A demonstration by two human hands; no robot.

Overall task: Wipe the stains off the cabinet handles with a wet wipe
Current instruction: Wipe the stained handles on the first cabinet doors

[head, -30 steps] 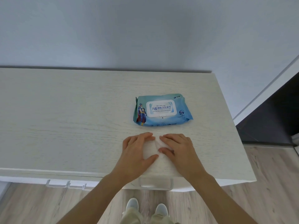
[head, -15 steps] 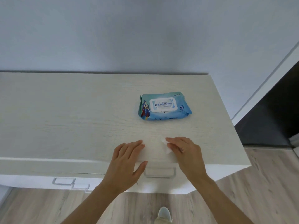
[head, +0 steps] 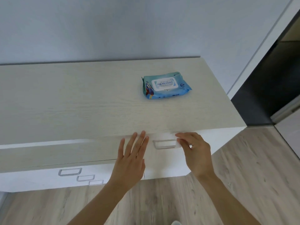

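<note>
A pale wood cabinet (head: 73, 101) with white drawer fronts fills the middle of the head view. My right hand (head: 194, 153) pinches a white wet wipe (head: 168, 140), which hangs over the clear handle (head: 158, 147) of the top right drawer. The wipe covers the handle's upper and right part. My left hand (head: 131, 158) is flat, fingers straight and spread, in front of the cabinet's front edge just left of that handle. A blue wet wipe pack (head: 165, 87) lies closed on the cabinet top, further back.
Three more clear handles (head: 70, 172) step down the lower drawers at the left. A grey wall stands behind the cabinet. A dark doorway (head: 266, 88) opens at the right. Wood-look floor (head: 243, 176) runs below and to the right.
Both hands slid from the cabinet top forward over its front edge. The right hand carried the wipe down onto the top right handle. The left hand let go of the wipe. The camera drew back.
</note>
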